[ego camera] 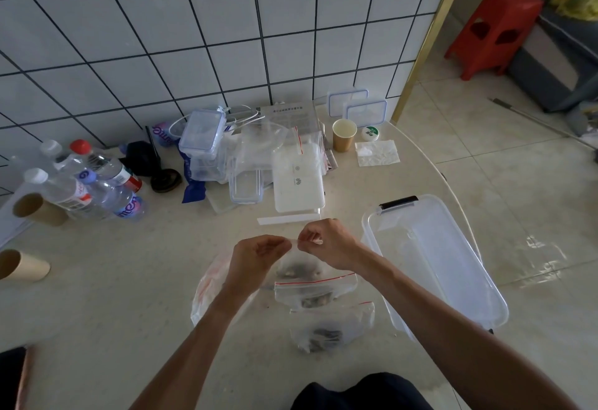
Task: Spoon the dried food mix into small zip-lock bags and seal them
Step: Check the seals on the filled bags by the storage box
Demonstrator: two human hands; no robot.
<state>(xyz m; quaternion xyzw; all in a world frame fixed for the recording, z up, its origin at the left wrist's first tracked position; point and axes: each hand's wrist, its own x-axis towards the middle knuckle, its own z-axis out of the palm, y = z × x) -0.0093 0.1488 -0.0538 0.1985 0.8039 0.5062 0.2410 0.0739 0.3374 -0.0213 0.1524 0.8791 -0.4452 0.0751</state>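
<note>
A small zip-lock bag (299, 269) is held up above the middle of the table (136, 296), its zip strip stretched crosswise between the left hand (259, 256) and the right hand (326, 243), each pinched on one end. The strip's long axis runs from hand to hand, so the seal can probably be pressed along it by either. Dark dried mix is seen inside the held bag. Two filled bags (318, 293) lie beneath, nearer the table's front edge. The clear tub (449, 267), toward the right edge, appears empty.

Beige table (136, 296) carries bottles (97, 183), clear bin (453, 267), filled bags (323, 312)
</note>
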